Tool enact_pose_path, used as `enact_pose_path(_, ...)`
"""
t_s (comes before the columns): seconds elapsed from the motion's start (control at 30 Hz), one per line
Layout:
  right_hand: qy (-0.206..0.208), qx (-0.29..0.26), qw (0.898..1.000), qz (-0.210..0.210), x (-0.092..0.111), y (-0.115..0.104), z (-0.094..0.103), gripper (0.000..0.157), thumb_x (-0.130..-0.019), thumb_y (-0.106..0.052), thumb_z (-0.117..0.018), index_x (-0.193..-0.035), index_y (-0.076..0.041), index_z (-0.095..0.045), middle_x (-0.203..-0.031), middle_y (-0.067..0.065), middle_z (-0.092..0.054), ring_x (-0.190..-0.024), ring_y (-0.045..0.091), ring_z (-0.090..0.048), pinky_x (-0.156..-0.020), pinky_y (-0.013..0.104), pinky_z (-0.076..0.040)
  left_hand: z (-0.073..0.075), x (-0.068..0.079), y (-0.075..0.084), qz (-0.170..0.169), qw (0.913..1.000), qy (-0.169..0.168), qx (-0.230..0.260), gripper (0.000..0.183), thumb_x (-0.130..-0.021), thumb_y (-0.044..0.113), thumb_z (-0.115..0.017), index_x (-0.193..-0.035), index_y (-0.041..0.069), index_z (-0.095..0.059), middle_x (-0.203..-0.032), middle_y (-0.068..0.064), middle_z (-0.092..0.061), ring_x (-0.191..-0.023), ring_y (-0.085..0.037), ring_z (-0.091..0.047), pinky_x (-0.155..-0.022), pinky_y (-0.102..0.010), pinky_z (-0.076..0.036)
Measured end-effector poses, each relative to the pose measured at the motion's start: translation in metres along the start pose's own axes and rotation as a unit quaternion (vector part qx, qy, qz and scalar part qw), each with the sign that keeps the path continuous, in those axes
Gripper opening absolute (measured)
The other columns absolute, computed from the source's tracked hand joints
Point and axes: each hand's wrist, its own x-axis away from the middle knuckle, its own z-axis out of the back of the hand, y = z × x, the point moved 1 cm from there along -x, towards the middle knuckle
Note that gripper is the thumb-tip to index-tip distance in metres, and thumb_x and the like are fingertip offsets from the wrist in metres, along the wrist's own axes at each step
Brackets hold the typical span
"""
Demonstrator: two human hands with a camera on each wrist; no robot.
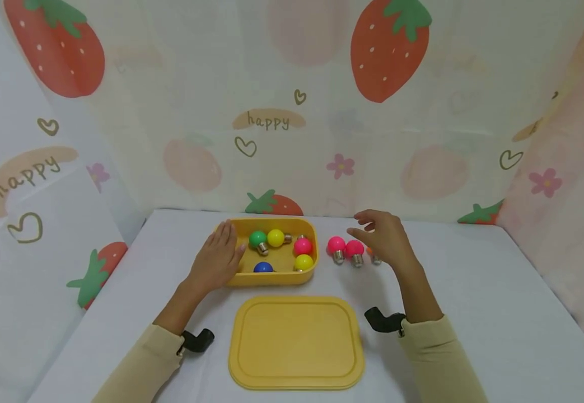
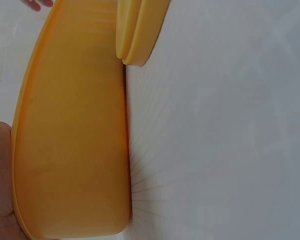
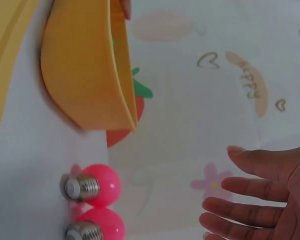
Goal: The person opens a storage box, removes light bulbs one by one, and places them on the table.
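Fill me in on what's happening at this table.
A person is handling a yellow container of bulbs. Their left hand rests on its left end, while the right hand is empty, near the bulbs outside. Inside show a green bulb, two yellow bulbs, a pink bulb and a blue bulb. To the container's right lie two more pink bulbs and a partly hidden orange bulb. A flat yellow lid lies off it, nearer the person.

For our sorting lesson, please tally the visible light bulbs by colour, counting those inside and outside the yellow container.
Pink bulbs: 3
Yellow bulbs: 2
Green bulb: 1
Blue bulb: 1
Orange bulb, partly hidden: 1
Total visible: 8
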Motion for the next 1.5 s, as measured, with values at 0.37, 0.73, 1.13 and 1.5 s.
enact_pose_path(0.37, -0.059, 0.000, 0.998, 0.029, 0.005, -0.026, -0.028, 0.037, -0.097, -0.030, -0.071, -0.125, -0.006, -0.070, -0.115, 0.011, -0.072, -0.106, 0.028, -0.066, -0.087, 0.044, -0.058, -0.002, 0.002, -0.002, 0.006, 0.9999, -0.011, 0.000, 0.067, -0.112, 0.035, -0.032, -0.154, -0.016, -0.020, -0.164, -0.031, -0.015, -0.154, -0.041, -0.011, -0.124, -0.054, -0.013)
enact_pose_path(0.73, -0.097, 0.001, 0.993, 0.072, 0.014, -0.047, -0.050, 0.039, -0.097, -0.028, -0.070, -0.131, -0.008, -0.068, -0.113, 0.007, -0.072, -0.100, 0.022, -0.065, -0.081, 0.037, -0.057, 0.000, 0.001, -0.003, 0.009, 0.9997, -0.023, -0.008, 0.068, -0.112, 0.037, -0.030, -0.155, -0.014, -0.018, -0.165, -0.029, -0.012, -0.154, -0.041, -0.010, -0.124, -0.053, -0.012)
enact_pose_path(1.13, -0.128, -0.010, 0.984, 0.126, 0.019, -0.064, -0.065, 0.036, -0.096, -0.029, -0.073, -0.127, -0.011, -0.071, -0.102, -0.002, -0.073, -0.094, 0.016, -0.064, -0.079, 0.031, -0.055, 0.002, 0.000, 0.000, 0.010, 0.9998, -0.019, -0.003, 0.068, -0.112, 0.036, -0.030, -0.154, -0.015, -0.018, -0.164, -0.030, -0.012, -0.154, -0.042, -0.010, -0.124, -0.053, -0.012)
enact_pose_path(1.5, -0.143, 0.005, 0.973, 0.178, 0.010, -0.076, -0.066, 0.036, -0.098, -0.027, -0.071, -0.129, -0.009, -0.070, -0.115, 0.003, -0.073, -0.100, 0.020, -0.066, -0.084, 0.034, -0.057, -0.001, -0.002, -0.001, 0.010, 0.9997, -0.022, 0.000, 0.068, -0.112, 0.036, -0.030, -0.155, -0.014, -0.017, -0.165, -0.029, -0.011, -0.154, -0.040, -0.008, -0.124, -0.053, -0.010)
